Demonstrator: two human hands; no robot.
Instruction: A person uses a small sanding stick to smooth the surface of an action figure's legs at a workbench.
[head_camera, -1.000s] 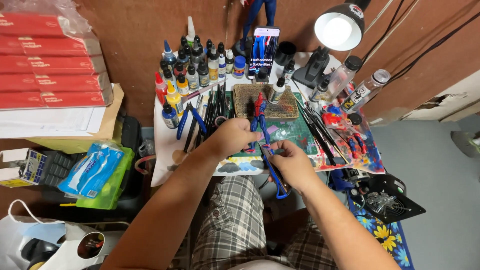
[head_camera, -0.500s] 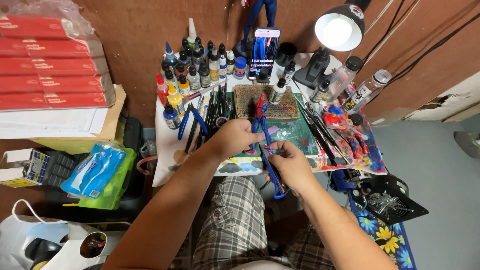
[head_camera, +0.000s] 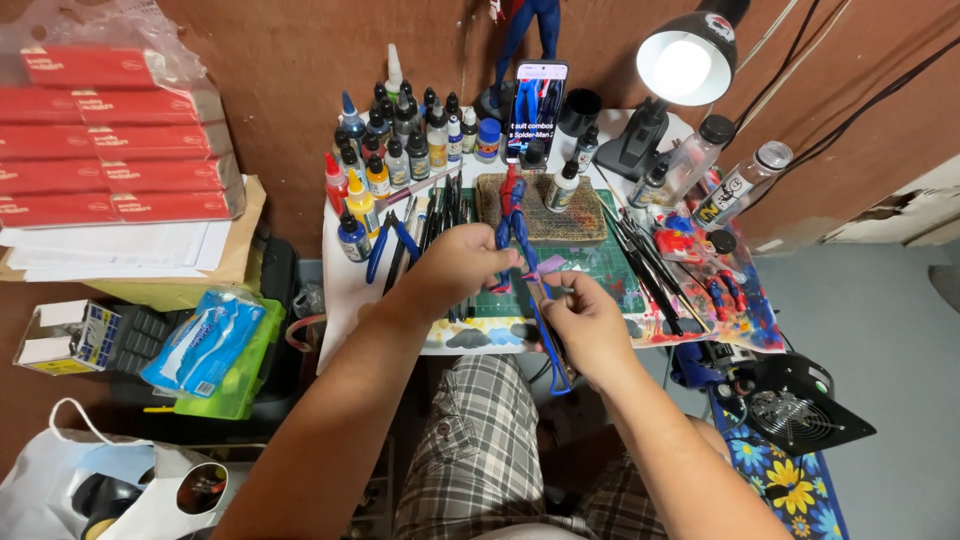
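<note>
Red-blue figure (head_camera: 513, 215) amid paint bottles (head_camera: 400, 140)

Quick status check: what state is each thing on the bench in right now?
Red-and-blue action figure: held upright in left hand.
Right hand: pinching a blue-handled tool.
Black desk lamp: on.
Upright smartphone: screen lit.
Small paint bottles: upright, capped.

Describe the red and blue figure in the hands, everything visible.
The figure is a small, slim humanoid toy in red and blue, apparently plastic. It hangs above the green cutting mat, head toward the wall, legs toward the person. The left hand grips its middle from the left; the right hand works at its lower legs with a thin blue-handled tool. Fine details are too small to tell.
</note>
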